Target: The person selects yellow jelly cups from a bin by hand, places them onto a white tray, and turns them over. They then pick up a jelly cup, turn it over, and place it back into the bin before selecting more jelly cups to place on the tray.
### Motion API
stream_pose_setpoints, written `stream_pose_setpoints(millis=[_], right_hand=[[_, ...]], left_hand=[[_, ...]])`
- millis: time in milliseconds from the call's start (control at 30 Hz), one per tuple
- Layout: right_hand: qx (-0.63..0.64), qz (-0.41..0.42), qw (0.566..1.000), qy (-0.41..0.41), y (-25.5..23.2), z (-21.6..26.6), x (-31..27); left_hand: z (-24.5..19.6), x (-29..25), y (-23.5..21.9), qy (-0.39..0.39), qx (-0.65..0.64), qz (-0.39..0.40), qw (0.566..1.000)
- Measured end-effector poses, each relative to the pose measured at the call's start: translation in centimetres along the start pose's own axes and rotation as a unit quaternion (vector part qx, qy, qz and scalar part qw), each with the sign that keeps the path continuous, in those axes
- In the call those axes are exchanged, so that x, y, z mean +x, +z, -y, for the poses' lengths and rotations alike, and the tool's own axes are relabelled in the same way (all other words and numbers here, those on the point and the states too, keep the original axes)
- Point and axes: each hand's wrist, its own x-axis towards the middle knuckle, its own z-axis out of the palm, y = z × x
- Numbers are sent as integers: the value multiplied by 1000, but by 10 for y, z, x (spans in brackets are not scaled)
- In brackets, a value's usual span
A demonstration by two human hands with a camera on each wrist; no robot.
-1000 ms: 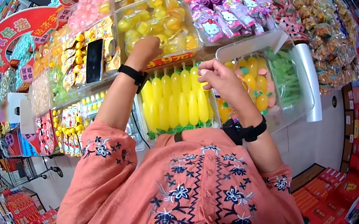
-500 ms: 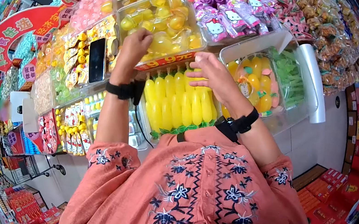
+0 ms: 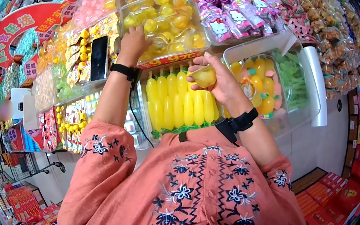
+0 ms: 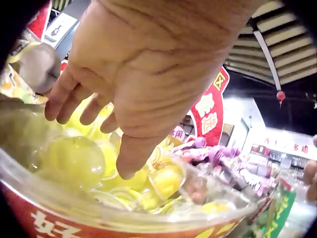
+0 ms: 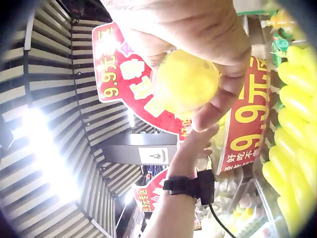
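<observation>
A: And there it is, a yellow jelly cup (image 3: pixel 205 76) in the right hand (image 3: pixel 222 81)! Half a second ago no cup showed in that palm.

B: Lovely. Fingers curled snugly round it, and the wrist view agrees. The cup sits just in front of the cup tub (image 4: pixel 148 221), off its right near corner, above the long yellow jellies (image 3: pixel 179 101).

A: And the left hand (image 3: pixel 134 43)? It's turned too: fist-like above the tub's left side before, and now the fingers have dropped towards the cups inside.

B: They're loosely bent, thumb well apart, nothing visibly gripped. Whether a fingertip touches a cup, nobody could swear to; the glare in there is fierce.

A: So what does it mean for the work?

B: By the look of it, one cup is out of the tub and under control, while the left hand is placed to choose among the rest.

A: And the phone (image 3: pixel 98 58)?

B: Lying left of the tub, neither hand on it.
</observation>
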Motion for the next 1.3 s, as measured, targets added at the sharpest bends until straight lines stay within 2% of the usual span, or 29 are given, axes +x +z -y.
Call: stream_pose_setpoints(millis=[33, 67, 167, 267, 367, 400, 433, 467, 500, 600, 700, 767, 900, 933, 1033, 1067, 1100, 1167, 1267, 1300], right_hand=[[-2, 2, 1000, 1, -1, 0, -1], [-5, 3, 1000, 3, -2, 0, -2], [-9, 19, 1000, 8, -5, 0, -4], [-25, 39, 999, 6, -5, 1, -4], [-50, 54, 997, -11, -1, 3, -7], [-59, 56, 996, -19, 2, 6, -10], [-80, 63, 995, -23, 4, 10, -13], [-100, 68, 992, -28, 7, 14, -15], [-120, 74, 989, -32, 10, 19, -18], [-144, 81, 986, -37, 14, 27, -23], [-151, 73, 985, -47, 15, 38, -32], [-143, 67, 985, -73, 14, 47, -38], [-143, 38, 983, -107, -8, 58, -44], [-148, 24, 983, -104, -13, 65, -49], [-183, -46, 971, -146, -33, 92, -62], [-235, -83, 955, -163, -43, 97, -65], [-285, -119, 934, -179, -52, 101, -68], [-368, -168, 895, -189, -73, 108, -67], [-463, -204, 845, -173, -108, 100, -56], [-493, -210, 827, -169, -113, 98, -54]], left_hand=[[4, 3, 8, -11, 26, 37, 999], [10, 6, 19, 4, 53, 36, 998], [12, 9, 32, 1, 36, 24, 999], [12, 5, 28, 21, 46, -23, 998], [10, 0, 16, 53, -77, -124, 988], [5, -2, 5, 56, -158, -126, 978], [0, -3, -2, 59, -188, -102, 975], [-20, -13, -29, 30, -303, -19, 952], [-44, -27, -56, -1, -411, 67, 909], [-89, -59, -77, 6, -551, 140, 822], [-119, -75, -72, 5, -557, 168, 814], [-133, -83, -64, 43, -581, 154, 798], [-140, -82, -61, 99, -620, 181, 757], [-142, -82, -69, 81, -633, 167, 752], [-102, -51, -38, 130, -502, -6, 855], [-90, -47, -40, 107, -455, -42, 883], [-73, -40, -36, 127, -367, -92, 917], [-47, -33, -33, 109, -238, -102, 960], [-3, -19, 0, 81, -188, -53, 977], [1, -21, 1, 77, -177, -14, 981]])
